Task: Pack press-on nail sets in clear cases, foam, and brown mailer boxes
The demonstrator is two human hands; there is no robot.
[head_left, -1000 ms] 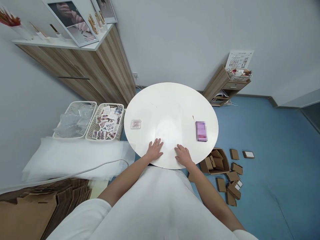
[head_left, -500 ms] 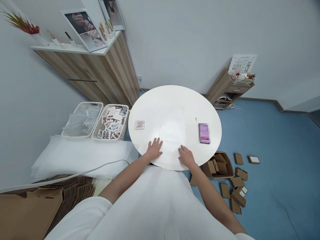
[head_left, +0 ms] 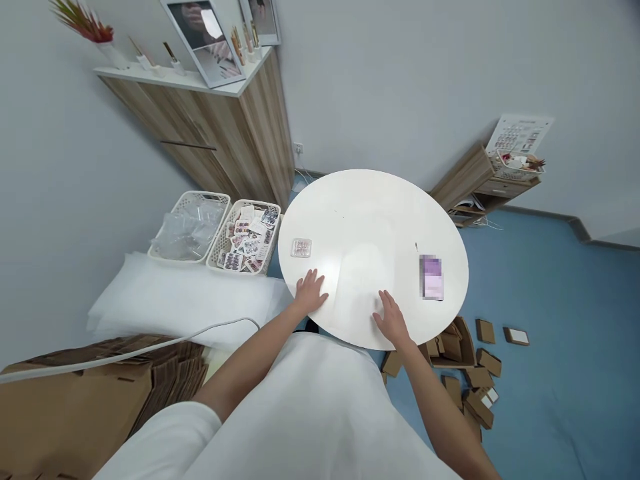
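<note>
A thin whitish sheet (head_left: 364, 270) lies flat on the round white table (head_left: 370, 190); its edges are faint. My left hand (head_left: 311, 292) rests with spread fingers on the tabletop, by the sheet's left edge. Over the sheet's lower right part is my right hand (head_left: 392, 320), fingers apart and holding nothing; whether it touches the sheet I cannot tell. A small clear tray of press-on nails (head_left: 301, 248) lies beyond my left hand. To the right of my right hand sits a purple and pink pack (head_left: 432, 277), partly pixelated.
Left of the table stand a basket of clear plastic bags (head_left: 173, 259) and a basket of nail cards (head_left: 265, 257). White foam sheets (head_left: 185, 293) and folded cardboard (head_left: 75, 413) lie nearer. An open carton (head_left: 467, 343) and loose small boxes (head_left: 479, 403) are on the floor at right.
The camera view has turned, so the table appears farther right. My right hand has shifted outward relative to the sheet, its fingers more raised. My left hand stays near the sheet's left side.
</note>
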